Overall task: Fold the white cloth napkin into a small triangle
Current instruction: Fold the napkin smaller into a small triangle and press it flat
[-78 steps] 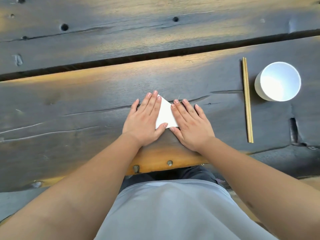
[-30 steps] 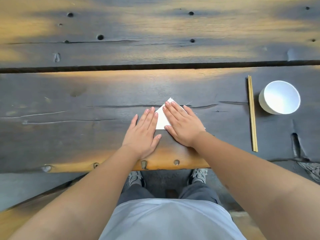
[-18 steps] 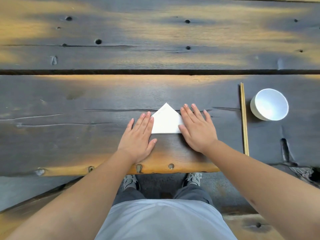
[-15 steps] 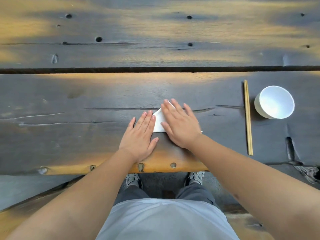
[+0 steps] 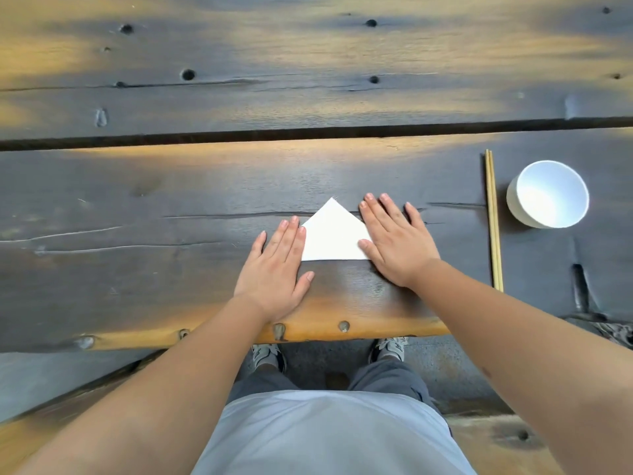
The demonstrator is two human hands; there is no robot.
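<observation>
The white cloth napkin (image 5: pixel 332 236) lies flat on the dark wooden table (image 5: pixel 171 200) as a small triangle, its tip pointing away from me and its long edge nearest me. My left hand (image 5: pixel 277 265) rests palm down on the napkin's left corner, fingers straight. My right hand (image 5: pixel 394 241) lies flat over the right corner, fingers spread. Both corners are hidden under the hands; the middle and the tip show between them. Neither hand grips anything.
A pair of wooden chopsticks (image 5: pixel 493 221) lies lengthwise to the right of my right hand. A white bowl (image 5: pixel 548 193) stands just beyond them. A dark gap (image 5: pixel 308 133) runs across between the planks. The table's near edge (image 5: pixel 342 329) is close to my body.
Half a second ago my right hand covered most of the napkin; it has slid to the right, baring the triangle's middle and tip. The left hand has stayed in place.
</observation>
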